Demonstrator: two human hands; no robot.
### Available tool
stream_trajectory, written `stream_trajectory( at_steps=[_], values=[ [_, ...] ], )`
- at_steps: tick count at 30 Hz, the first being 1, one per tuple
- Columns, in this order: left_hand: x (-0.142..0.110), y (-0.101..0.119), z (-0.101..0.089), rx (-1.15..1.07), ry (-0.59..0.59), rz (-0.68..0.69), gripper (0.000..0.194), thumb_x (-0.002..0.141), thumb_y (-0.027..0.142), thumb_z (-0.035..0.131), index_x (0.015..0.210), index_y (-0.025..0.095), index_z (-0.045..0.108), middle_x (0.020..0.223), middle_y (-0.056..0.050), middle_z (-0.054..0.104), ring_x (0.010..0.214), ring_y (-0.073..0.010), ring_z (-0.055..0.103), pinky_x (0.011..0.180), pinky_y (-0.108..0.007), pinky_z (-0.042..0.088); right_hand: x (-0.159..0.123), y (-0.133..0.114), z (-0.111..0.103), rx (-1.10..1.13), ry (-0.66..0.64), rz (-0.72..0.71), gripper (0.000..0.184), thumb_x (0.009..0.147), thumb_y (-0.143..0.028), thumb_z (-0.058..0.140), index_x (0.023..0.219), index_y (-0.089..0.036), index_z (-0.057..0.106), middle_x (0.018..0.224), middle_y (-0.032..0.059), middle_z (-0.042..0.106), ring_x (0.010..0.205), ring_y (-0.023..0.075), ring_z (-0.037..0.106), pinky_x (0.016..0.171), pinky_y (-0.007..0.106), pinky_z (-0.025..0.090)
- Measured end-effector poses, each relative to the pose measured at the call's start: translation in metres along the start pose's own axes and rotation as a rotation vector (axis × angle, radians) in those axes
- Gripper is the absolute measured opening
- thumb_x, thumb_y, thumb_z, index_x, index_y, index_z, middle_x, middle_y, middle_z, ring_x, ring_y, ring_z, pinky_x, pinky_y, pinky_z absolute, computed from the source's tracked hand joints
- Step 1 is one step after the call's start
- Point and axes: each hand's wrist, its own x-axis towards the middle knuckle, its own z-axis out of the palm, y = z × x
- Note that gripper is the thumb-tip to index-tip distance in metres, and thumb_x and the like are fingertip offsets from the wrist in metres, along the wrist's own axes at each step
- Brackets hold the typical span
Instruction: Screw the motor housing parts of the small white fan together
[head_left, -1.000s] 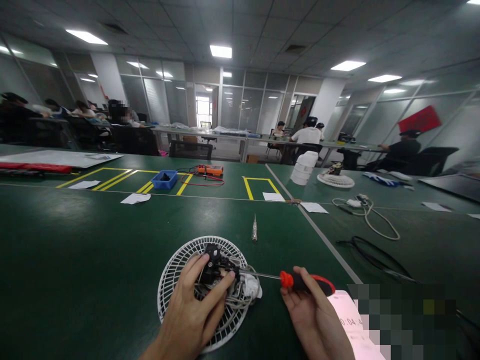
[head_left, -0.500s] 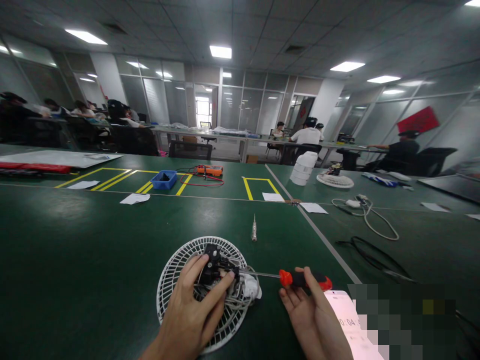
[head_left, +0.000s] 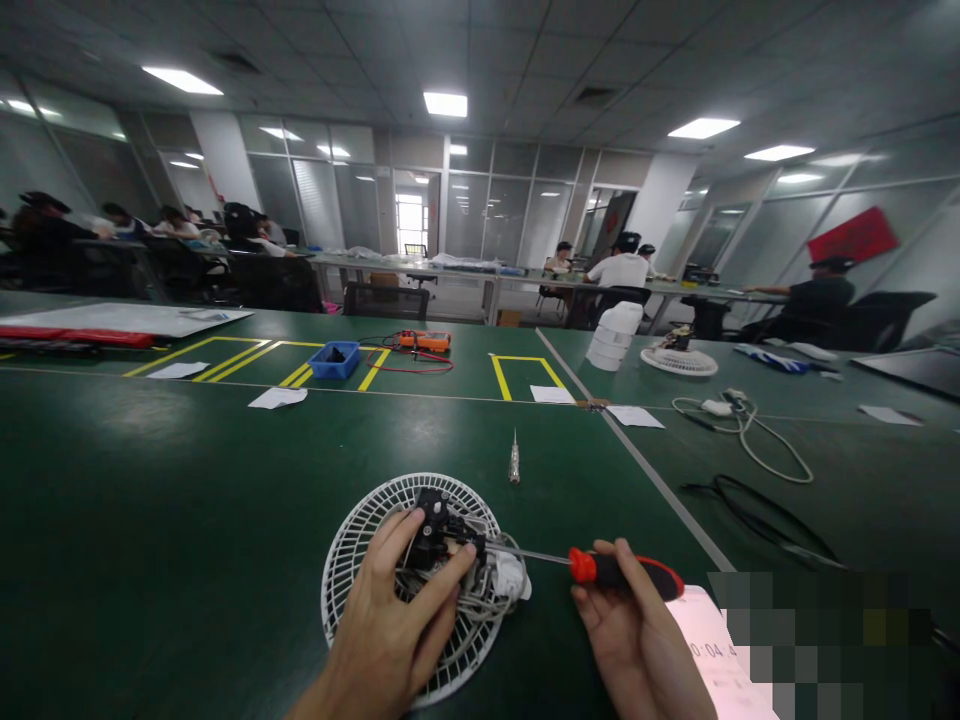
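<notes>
My left hand (head_left: 401,610) is closed around a black motor assembly (head_left: 433,525) that lies on a round white fan grille (head_left: 349,535). Between thumb and fingers of my right hand (head_left: 637,630) is a red and black screwdriver (head_left: 622,572), held almost level. Its shaft points left, and the tip meets the right side of the motor assembly; the exact contact point is too small to make out. A bundle of pale cable with a white plug (head_left: 510,578) rests at the grille's right edge. Beyond the grille lies a small clear-handled screwdriver (head_left: 514,462).
A phone (head_left: 712,640) with a lit screen lies right of my right hand. Farther off are a blue bin (head_left: 334,360), an orange multimeter (head_left: 425,341), white stacked containers (head_left: 614,336) and another fan grille (head_left: 679,360). Cables (head_left: 765,520) lie at right. People sit at tables behind.
The screwdriver's handle has dropped slightly and shifted right, with my right hand moving along. My left hand keeps its hold on the motor assembly. The whole view has shifted a little.
</notes>
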Motion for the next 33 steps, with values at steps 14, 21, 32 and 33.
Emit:
stream_trajectory(
  at_steps=[14, 21, 32, 33],
  values=[
    [-0.0014, -0.0021, 0.0009, 0.005, -0.009, -0.002, 0.055, 0.091, 0.017, 0.065, 0.142, 0.036, 0.056, 0.160, -0.012, 0.026, 0.144, -0.0374, 0.039, 0.109, -0.060, 0.051, -0.0011, 0.0015, 0.0001, 0.142, -0.045, 0.036, 0.033, 0.060, -0.015, 0.090, 0.086, -0.020, 0.070, 0.093, 0.0028, 0.074, 0.093, 0.0212, 0.072, 0.081, 0.032, 0.063],
    [-0.0015, -0.0024, 0.0012, 0.010, -0.007, -0.009, 0.056, 0.091, 0.017, 0.065, 0.142, 0.037, 0.056, 0.159, -0.013, 0.027, 0.144, -0.0363, 0.039, 0.108, -0.059, 0.052, 0.0012, 0.0036, -0.0002, 0.096, -0.045, 0.062, 0.040, 0.061, -0.018, 0.088, 0.097, -0.019, 0.071, 0.092, 0.0032, 0.074, 0.081, 0.0189, 0.071, 0.068, 0.027, 0.061],
    [-0.0012, -0.0019, -0.0002, 0.009, -0.003, -0.002, 0.056, 0.091, 0.015, 0.065, 0.142, 0.036, 0.056, 0.158, -0.015, 0.027, 0.143, -0.0367, 0.040, 0.106, -0.061, 0.053, -0.0015, 0.0019, -0.0012, 0.075, -0.070, 0.033, 0.050, 0.051, -0.015, 0.092, 0.095, -0.021, 0.069, 0.106, 0.0029, 0.073, 0.098, 0.0229, 0.069, 0.077, 0.032, 0.060],
    [-0.0009, -0.0017, -0.0002, 0.009, -0.002, -0.003, 0.056, 0.091, 0.015, 0.065, 0.142, 0.035, 0.056, 0.158, -0.015, 0.027, 0.143, -0.0369, 0.039, 0.106, -0.061, 0.053, -0.0015, 0.0021, -0.0020, 0.073, -0.073, 0.030, 0.051, 0.050, -0.014, 0.091, 0.095, -0.021, 0.069, 0.106, 0.0026, 0.073, 0.099, 0.0229, 0.069, 0.079, 0.032, 0.060]
  ],
)
